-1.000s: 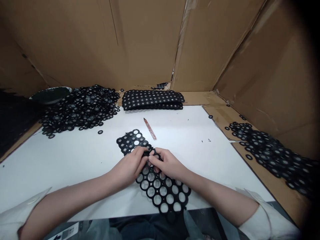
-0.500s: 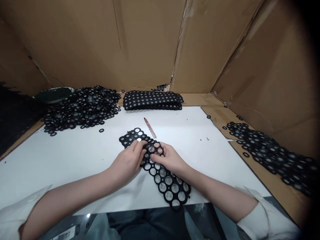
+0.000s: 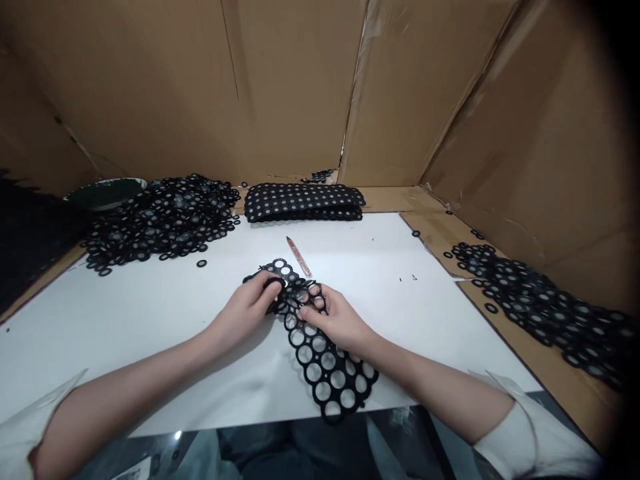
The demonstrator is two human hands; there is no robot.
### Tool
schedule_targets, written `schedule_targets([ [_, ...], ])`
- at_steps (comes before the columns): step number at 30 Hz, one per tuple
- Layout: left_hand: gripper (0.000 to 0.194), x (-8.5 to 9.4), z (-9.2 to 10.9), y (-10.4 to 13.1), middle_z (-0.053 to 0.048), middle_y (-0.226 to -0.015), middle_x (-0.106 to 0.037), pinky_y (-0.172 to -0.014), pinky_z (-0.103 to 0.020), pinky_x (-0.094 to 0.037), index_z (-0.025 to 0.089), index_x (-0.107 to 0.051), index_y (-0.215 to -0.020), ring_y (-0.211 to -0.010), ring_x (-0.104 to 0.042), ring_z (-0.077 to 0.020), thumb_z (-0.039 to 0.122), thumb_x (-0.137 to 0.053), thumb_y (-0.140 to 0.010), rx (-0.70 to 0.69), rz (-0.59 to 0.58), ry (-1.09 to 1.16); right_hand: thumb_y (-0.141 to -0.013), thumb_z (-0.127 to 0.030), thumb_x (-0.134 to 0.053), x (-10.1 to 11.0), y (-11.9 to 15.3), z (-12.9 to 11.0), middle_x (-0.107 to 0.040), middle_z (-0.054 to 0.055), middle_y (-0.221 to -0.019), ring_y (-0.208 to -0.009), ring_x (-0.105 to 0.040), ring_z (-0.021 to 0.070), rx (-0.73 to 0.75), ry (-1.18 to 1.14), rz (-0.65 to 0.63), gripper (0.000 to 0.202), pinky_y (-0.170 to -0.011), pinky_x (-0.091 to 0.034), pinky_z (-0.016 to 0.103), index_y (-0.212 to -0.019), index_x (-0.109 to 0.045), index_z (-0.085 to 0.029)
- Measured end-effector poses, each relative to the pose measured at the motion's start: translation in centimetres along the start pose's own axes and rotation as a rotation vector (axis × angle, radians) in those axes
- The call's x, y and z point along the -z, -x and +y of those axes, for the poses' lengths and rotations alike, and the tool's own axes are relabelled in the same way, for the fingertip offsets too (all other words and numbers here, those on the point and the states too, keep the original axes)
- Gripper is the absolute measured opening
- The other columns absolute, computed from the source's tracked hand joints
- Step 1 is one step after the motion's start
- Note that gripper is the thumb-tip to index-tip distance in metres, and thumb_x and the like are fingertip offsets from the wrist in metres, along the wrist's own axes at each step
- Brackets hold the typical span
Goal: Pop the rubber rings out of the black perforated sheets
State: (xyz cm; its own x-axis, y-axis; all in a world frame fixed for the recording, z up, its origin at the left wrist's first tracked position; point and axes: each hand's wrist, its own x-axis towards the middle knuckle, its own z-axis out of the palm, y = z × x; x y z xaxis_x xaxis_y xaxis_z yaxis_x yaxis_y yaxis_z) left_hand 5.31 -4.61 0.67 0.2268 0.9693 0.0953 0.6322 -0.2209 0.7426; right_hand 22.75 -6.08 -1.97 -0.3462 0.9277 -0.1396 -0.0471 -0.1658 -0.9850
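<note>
A black sheet of joined rings (image 3: 329,361) stretches across the white board, its near end hanging toward the front edge. My right hand (image 3: 334,312) pinches this sheet near its middle, thumb on top. Bunched around my left hand (image 3: 257,293) is the far left part of the sheet, with the fingers closed on it; some rings are hidden under the hand. Just beyond the hands lies a short pencil-like tool (image 3: 299,257) with a dark pointed tip.
A heap of loose black rings (image 3: 165,217) lies at back left beside a green dish (image 3: 107,193). Stacked ring sheets (image 3: 305,200) stand at the back. More black ring pieces (image 3: 545,300) lie along the right cardboard edge. Cardboard walls (image 3: 290,87) enclose the board.
My left hand has shifted slightly left and curled around the sheet's far part, bunching it. The sheet's near end has swung a little left. My right hand stays nearly in place.
</note>
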Motion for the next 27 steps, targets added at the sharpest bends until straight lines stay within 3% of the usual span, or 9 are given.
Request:
schedule_targets([
  [2, 0.03, 0.4, 0.0, 0.0, 0.0, -0.067, -0.051, -0.056, -0.027, -0.04, 0.019, -0.047, -0.088, -0.061, -0.049, -0.014, 0.041, -0.027, -0.085, 0.027, 0.167, 0.034, -0.068, -0.019, -0.053, 0.3, 0.0, 0.2, -0.051, -0.005, -0.061, -0.065, -0.058, 0.0133, -0.017, -0.023, 0.01, 0.018, -0.068, -0.044, 0.03, -0.076, -0.037, -0.02],
  [4, 0.028, 0.5, 0.2, 0.3, 0.001, -0.066, -0.051, -0.054, -0.027, -0.039, 0.02, -0.045, -0.094, -0.06, -0.049, -0.0143, 0.041, -0.028, -0.085, 0.045, 0.211, 0.002, -0.068, -0.019, -0.053, 0.6, -0.1, 0.4, -0.051, -0.004, -0.064, -0.065, -0.057, 0.0126, -0.023, -0.04, 0.044, 0.017, -0.067, -0.043, 0.029, -0.077, -0.039, -0.02],
  [9, 0.029, -1.0, 1.2, 2.1, -0.006, -0.082, -0.059, -0.061, -0.033, -0.043, 0.019, -0.04, -0.108, -0.071, -0.056, -0.0199, 0.034, -0.028, -0.086, -0.011, -0.11, -0.073, -0.069, -0.022, -0.054, 0.6, -0.3, 0.5, -0.053, -0.003, -0.067, -0.063, -0.055, 0.0115, -0.012, -0.09, 0.056, 0.019, -0.068, -0.044, 0.029, -0.08, -0.038, -0.02],
  [11, 0.031, -1.6, 1.3, 2.6, -0.009, -0.095, -0.059, -0.069, -0.036, -0.044, 0.019, -0.04, -0.111, -0.082, -0.057, -0.0217, 0.032, -0.027, -0.086, -0.052, -0.186, -0.054, -0.07, -0.023, -0.054, 0.5, -0.3, 0.4, -0.056, -0.001, -0.071, -0.068, -0.058, 0.0129, -0.002, -0.116, 0.035, 0.02, -0.072, -0.045, 0.031, -0.081, -0.037, -0.02],
  [15, 0.038, -2.1, 1.1, 3.0, -0.011, -0.108, -0.055, -0.075, -0.037, -0.044, 0.02, -0.036, -0.117, -0.093, -0.054, -0.0237, 0.038, -0.035, -0.084, -0.051, -0.215, -0.046, -0.071, -0.023, -0.053, 0.3, -0.2, 0.1, -0.058, 0.0, -0.074, -0.072, -0.059, 0.0138, -0.009, -0.111, 0.051, 0.02, -0.075, -0.044, 0.031, -0.081, -0.036, -0.02],
  [19, 0.033, -2.1, 0.9, 2.5, -0.008, -0.095, -0.058, -0.072, -0.036, -0.043, 0.02, -0.04, -0.109, -0.084, -0.055, -0.0219, 0.04, -0.037, -0.083, 0.006, -0.229, 0.044, -0.071, -0.021, -0.053, 0.3, -0.1, 0.3, -0.054, -0.003, -0.067, -0.068, -0.057, 0.0125, -0.02, -0.074, 0.035, 0.018, -0.072, -0.044, 0.03, -0.08, -0.037, -0.02],
  [23, 0.024, -1.4, 0.7, 1.2, -0.002, -0.083, -0.055, -0.068, -0.03, -0.042, 0.019, -0.048, -0.094, -0.077, -0.052, -0.0167, 0.038, -0.035, -0.084, 0.109, -0.125, 0.265, -0.071, -0.018, -0.051, 0.2, -0.2, 0.6, -0.05, -0.005, -0.061, -0.063, -0.056, 0.0111, -0.027, -0.026, 0.027, 0.017, -0.066, -0.043, 0.026, -0.083, -0.039, -0.019],
  [27, 0.027, -0.2, 0.3, 0.4, 0.002, -0.07, -0.045, -0.059, -0.025, -0.039, 0.019, -0.047, -0.096, -0.063, -0.045, -0.0116, 0.04, -0.034, -0.084, 0.138, 0.124, 0.371, -0.069, -0.014, -0.049, 0.3, -0.1, 0.5, -0.045, -0.008, -0.056, -0.052, -0.051, 0.0088, -0.064, 0.004, 0.071, 0.016, -0.062, -0.042, 0.026, -0.08, -0.04, -0.019],
])
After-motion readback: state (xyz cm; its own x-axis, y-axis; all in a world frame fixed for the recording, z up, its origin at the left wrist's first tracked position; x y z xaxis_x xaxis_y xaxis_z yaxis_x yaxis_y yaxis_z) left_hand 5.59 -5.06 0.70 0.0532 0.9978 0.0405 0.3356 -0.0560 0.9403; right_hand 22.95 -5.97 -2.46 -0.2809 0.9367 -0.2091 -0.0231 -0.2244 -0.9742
